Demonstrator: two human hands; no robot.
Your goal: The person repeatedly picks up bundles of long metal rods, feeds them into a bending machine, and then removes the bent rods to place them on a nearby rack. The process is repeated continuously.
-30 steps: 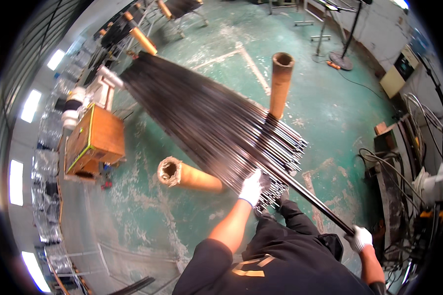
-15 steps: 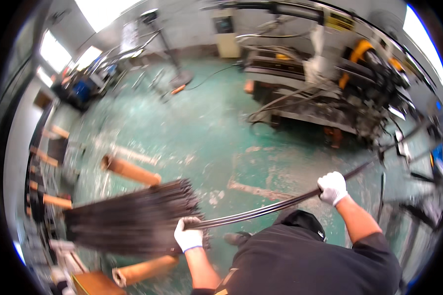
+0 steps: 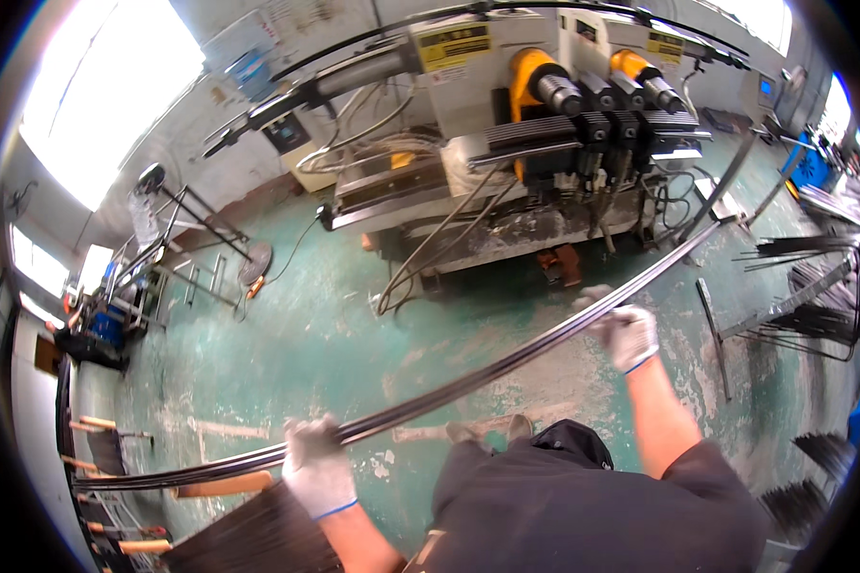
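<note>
A bundle of long, thin, dark, shiny strips (image 3: 459, 390) runs across in front of me, from low on the left to higher on the right. It looks bowed in this wide view. My left hand (image 3: 320, 470), in a white glove with a blue cuff edge, is closed round the bundle on its left part. Farther right, my right hand (image 3: 629, 336), gloved alike, grips the same strips; its fingers are slightly blurred. Below the left hand lies a pile of similar dark strips (image 3: 258, 537), partly hidden by my left forearm. A cardboard-brown tube (image 3: 225, 485) shows beside the pile.
Ahead stands a machine (image 3: 535, 205) with orange-cased motors, hoses and a metal bed. To the right is a rack (image 3: 822, 310) carrying more dark strips, with a loose bar (image 3: 714, 339) on the floor near it. A round-based stand (image 3: 255, 261) is at the far left.
My view has swung right, toward the machine. The strips have come off the pile's side and now reach well left past my left hand, which holds them farther from their left end.
</note>
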